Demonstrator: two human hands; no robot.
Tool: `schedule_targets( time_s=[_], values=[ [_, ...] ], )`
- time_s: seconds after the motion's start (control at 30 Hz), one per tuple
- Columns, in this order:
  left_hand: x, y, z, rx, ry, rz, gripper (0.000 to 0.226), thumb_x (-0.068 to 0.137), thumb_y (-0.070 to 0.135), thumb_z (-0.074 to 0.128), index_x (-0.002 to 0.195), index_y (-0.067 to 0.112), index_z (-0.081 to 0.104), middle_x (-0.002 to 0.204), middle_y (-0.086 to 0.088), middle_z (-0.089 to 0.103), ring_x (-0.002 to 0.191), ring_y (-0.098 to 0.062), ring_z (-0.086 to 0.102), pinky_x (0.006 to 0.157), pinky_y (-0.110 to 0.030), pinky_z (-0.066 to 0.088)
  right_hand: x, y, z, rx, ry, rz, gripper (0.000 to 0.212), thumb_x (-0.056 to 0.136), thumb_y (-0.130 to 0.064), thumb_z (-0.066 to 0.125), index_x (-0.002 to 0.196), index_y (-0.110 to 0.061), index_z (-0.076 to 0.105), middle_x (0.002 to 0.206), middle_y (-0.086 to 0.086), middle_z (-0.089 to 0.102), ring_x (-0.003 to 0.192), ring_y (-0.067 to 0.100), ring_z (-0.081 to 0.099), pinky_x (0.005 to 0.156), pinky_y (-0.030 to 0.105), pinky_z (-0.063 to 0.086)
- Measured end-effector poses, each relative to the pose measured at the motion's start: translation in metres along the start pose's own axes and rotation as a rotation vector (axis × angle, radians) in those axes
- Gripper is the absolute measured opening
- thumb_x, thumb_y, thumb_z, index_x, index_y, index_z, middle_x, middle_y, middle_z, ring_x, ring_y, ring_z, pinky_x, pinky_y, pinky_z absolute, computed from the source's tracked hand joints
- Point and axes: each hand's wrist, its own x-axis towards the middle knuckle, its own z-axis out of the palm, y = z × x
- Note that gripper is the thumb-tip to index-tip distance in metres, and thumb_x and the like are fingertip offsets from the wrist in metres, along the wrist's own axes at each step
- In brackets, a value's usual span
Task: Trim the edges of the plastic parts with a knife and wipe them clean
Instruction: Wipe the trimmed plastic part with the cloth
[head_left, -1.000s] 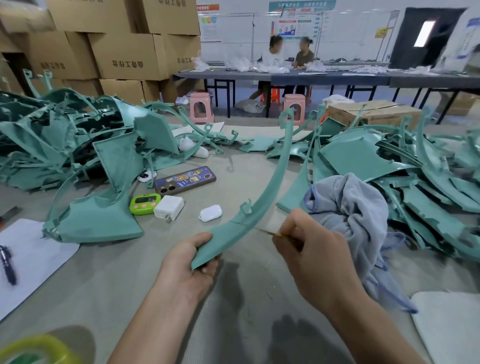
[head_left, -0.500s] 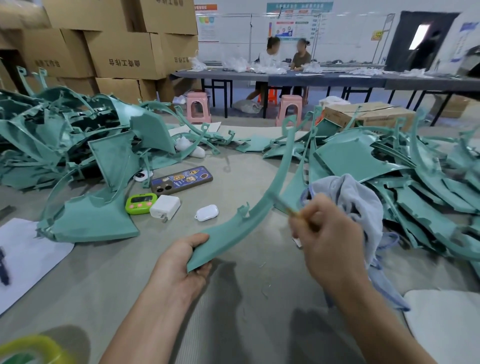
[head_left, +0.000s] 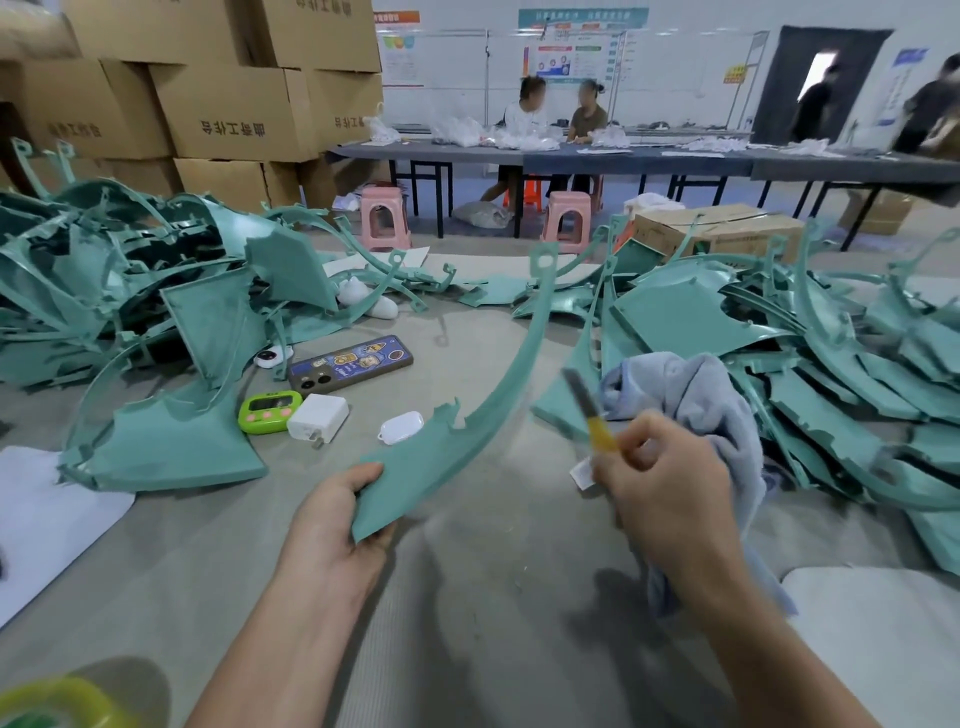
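At the near middle of the table (head_left: 467, 613), the left hand (head_left: 337, 525) gripped the broad lower end of a long curved plastic part (head_left: 498, 395), thumb on top and fingers curled under its bottom edge. The part arced up and away to the right, its ringed tip raised above the table. The right hand (head_left: 670, 493) was curled round a yellow-handled knife (head_left: 589, 410), blurred, the blade pointing up and left — just beside the part's outer edge, not touching it. A grey-blue cloth (head_left: 691, 395) bunched behind and under that hand; whether the hand also held it could not be told.

Bare table surface showed between the two hands and on the near side. Beyond the left hand lay a white case (head_left: 400, 427), a charger (head_left: 318, 417), a green timer (head_left: 269, 410) and a phone (head_left: 350, 364). Two heaps of green parts hemmed the space — the left heap (head_left: 130, 291) and the right heap (head_left: 831, 374), whose jagged edges reached up to the cloth.
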Motion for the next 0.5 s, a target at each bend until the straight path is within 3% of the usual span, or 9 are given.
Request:
schedule_targets(
  time_s=[0.07, 0.13, 0.2, 0.27, 0.33, 0.37, 0.43, 0.5],
  values=[
    [0.005, 0.000, -0.001, -0.040, 0.000, 0.042, 0.015, 0.098, 0.003, 0.053, 0.086, 0.007, 0.061, 0.052, 0.000, 0.068, 0.038, -0.009, 0.062, 0.032, -0.014, 0.041, -0.007, -0.001, 0.005, -0.175, -0.274, 0.018, 0.021, 0.088, -0.032, 0.075, 0.071, -0.025, 0.064, 0.060, -0.008, 0.069, 0.049, 0.009, 0.061, 0.051, 0.033, 0.052],
    [0.009, 0.000, -0.004, -0.077, -0.016, 0.080, 0.012, 0.098, 0.003, 0.053, 0.093, 0.008, 0.064, 0.062, -0.001, 0.073, 0.046, -0.010, 0.068, 0.037, -0.018, 0.047, -0.011, -0.003, 0.007, -0.337, -0.425, -0.015, 0.027, 0.092, -0.041, 0.070, 0.068, -0.027, 0.068, 0.061, -0.011, 0.069, 0.055, 0.005, 0.061, 0.059, 0.030, 0.053],
    [0.014, -0.002, -0.006, -0.082, -0.015, 0.108, 0.012, 0.096, 0.003, 0.056, 0.098, 0.009, 0.067, 0.072, -0.002, 0.077, 0.054, -0.012, 0.072, 0.041, -0.022, 0.052, -0.012, -0.006, 0.007, -0.357, -0.305, -0.087, 0.032, 0.093, -0.045, 0.068, 0.067, -0.027, 0.068, 0.059, -0.013, 0.066, 0.057, 0.002, 0.060, 0.056, 0.022, 0.045],
    [0.017, -0.004, -0.006, -0.073, 0.008, 0.132, 0.014, 0.094, 0.004, 0.060, 0.104, 0.009, 0.068, 0.085, -0.004, 0.078, 0.060, -0.014, 0.074, 0.044, -0.024, 0.055, -0.011, -0.010, 0.000, -0.253, -0.002, -0.166, 0.018, 0.093, -0.042, 0.067, 0.079, -0.031, 0.072, 0.064, -0.017, 0.068, 0.063, 0.002, 0.061, 0.057, 0.019, 0.043],
    [0.020, -0.006, -0.006, -0.078, 0.032, 0.168, 0.016, 0.093, 0.005, 0.062, 0.108, 0.009, 0.069, 0.093, -0.006, 0.077, 0.063, -0.015, 0.075, 0.046, -0.025, 0.055, -0.006, -0.009, -0.008, -0.266, 0.303, -0.253, 0.015, 0.091, -0.041, 0.065, 0.099, -0.031, 0.072, 0.081, -0.012, 0.072, 0.081, 0.010, 0.063, 0.072, 0.030, 0.048],
    [0.020, -0.007, -0.006, -0.078, 0.042, 0.187, 0.017, 0.092, 0.005, 0.064, 0.108, 0.008, 0.069, 0.092, -0.006, 0.078, 0.064, -0.015, 0.075, 0.046, -0.025, 0.055, -0.002, -0.006, -0.012, -0.324, 0.380, -0.243, 0.027, 0.087, -0.042, 0.065, 0.111, -0.030, 0.069, 0.095, -0.005, 0.071, 0.097, 0.020, 0.060, 0.085, 0.035, 0.045],
    [0.021, -0.010, -0.004, -0.073, 0.050, 0.211, 0.015, 0.091, 0.006, 0.066, 0.105, 0.007, 0.070, 0.087, -0.006, 0.078, 0.065, -0.017, 0.075, 0.047, -0.026, 0.056, 0.004, 0.004, -0.019, -0.505, 0.264, -0.096, 0.058, 0.082, -0.046, 0.070, 0.134, -0.026, 0.054, 0.125, 0.006, 0.061, 0.124, 0.030, 0.046, 0.104, 0.042, 0.033],
    [0.019, -0.012, -0.002, -0.061, 0.033, 0.214, 0.011, 0.091, 0.007, 0.067, 0.101, 0.009, 0.070, 0.082, -0.004, 0.079, 0.065, -0.018, 0.075, 0.048, -0.028, 0.057, 0.005, 0.011, -0.021, -0.740, 0.034, 0.067, 0.062, 0.082, -0.051, 0.069, 0.134, -0.024, 0.048, 0.135, 0.007, 0.057, 0.129, 0.031, 0.045, 0.106, 0.045, 0.034]
  ],
)
